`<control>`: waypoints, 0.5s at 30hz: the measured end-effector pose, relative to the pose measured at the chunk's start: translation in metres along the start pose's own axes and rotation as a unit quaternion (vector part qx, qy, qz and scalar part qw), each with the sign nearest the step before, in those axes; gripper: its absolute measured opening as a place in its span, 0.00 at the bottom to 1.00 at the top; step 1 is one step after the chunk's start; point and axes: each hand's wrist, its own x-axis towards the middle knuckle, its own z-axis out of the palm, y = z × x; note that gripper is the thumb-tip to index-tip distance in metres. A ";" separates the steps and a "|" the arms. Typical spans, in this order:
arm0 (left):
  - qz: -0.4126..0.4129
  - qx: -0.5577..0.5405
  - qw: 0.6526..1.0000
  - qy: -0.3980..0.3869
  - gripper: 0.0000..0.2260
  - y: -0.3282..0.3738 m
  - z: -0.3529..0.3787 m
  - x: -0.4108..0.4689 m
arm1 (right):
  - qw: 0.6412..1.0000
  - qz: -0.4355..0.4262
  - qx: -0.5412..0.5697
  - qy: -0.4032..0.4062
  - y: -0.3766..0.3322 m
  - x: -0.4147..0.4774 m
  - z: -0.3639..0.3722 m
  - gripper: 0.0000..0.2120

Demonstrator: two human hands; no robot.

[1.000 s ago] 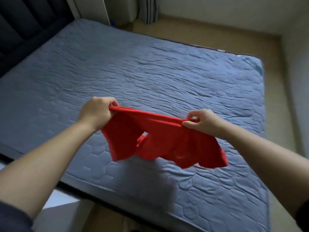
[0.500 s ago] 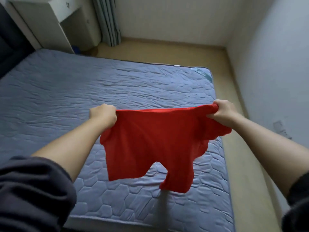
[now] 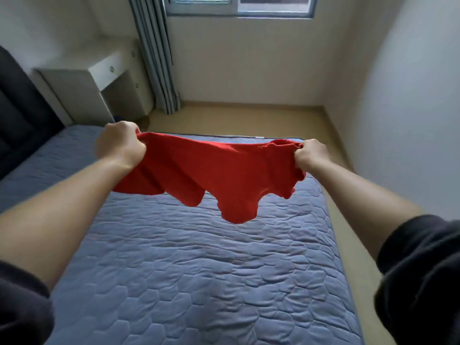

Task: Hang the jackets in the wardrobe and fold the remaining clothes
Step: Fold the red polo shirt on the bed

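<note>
white walls (image 3: 249,66) | tan floor (image 3: 236,120) | window (image 3: 239,3) top | grey curtain (image 3: 156,58) | white desk (image 3: 82,83) | blue-grey mattress (image 3: 199,270)

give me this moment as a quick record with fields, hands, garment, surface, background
left hand: left hand grips one end of the red garment
right hand: right hand grips the other end, cloth bunched in the fingers
garment: stretched between the hands, held in the air above the bed, lower edges hanging free
surface: blue-grey quilted mattress, wrinkled
background: grey curtain, window, white desk, dark headboard
fold state: not yet folded
</note>
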 end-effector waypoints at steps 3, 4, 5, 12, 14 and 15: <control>-0.026 0.022 0.998 0.044 0.09 -0.039 -0.035 0.003 | 0.952 0.025 0.297 -0.071 -0.067 -0.005 0.028 0.19; -0.029 0.037 0.998 0.051 0.08 -0.055 -0.043 0.000 | 0.927 0.025 0.363 -0.088 -0.085 -0.007 0.038 0.20; -0.028 0.053 0.997 0.049 0.06 -0.069 -0.048 -0.005 | 0.906 0.022 0.410 -0.099 -0.099 -0.010 0.048 0.20; 0.007 0.093 0.989 -0.119 0.10 -0.113 0.006 -0.086 | 0.868 0.090 0.476 -0.110 -0.086 -0.015 0.120 0.16; 0.026 0.080 0.981 -0.174 0.11 -0.101 0.049 -0.131 | 0.877 0.108 0.454 -0.116 -0.044 -0.015 0.140 0.12; 0.038 0.070 0.976 -0.204 0.12 -0.092 0.075 -0.157 | 0.889 0.116 0.429 -0.113 -0.019 -0.015 0.149 0.09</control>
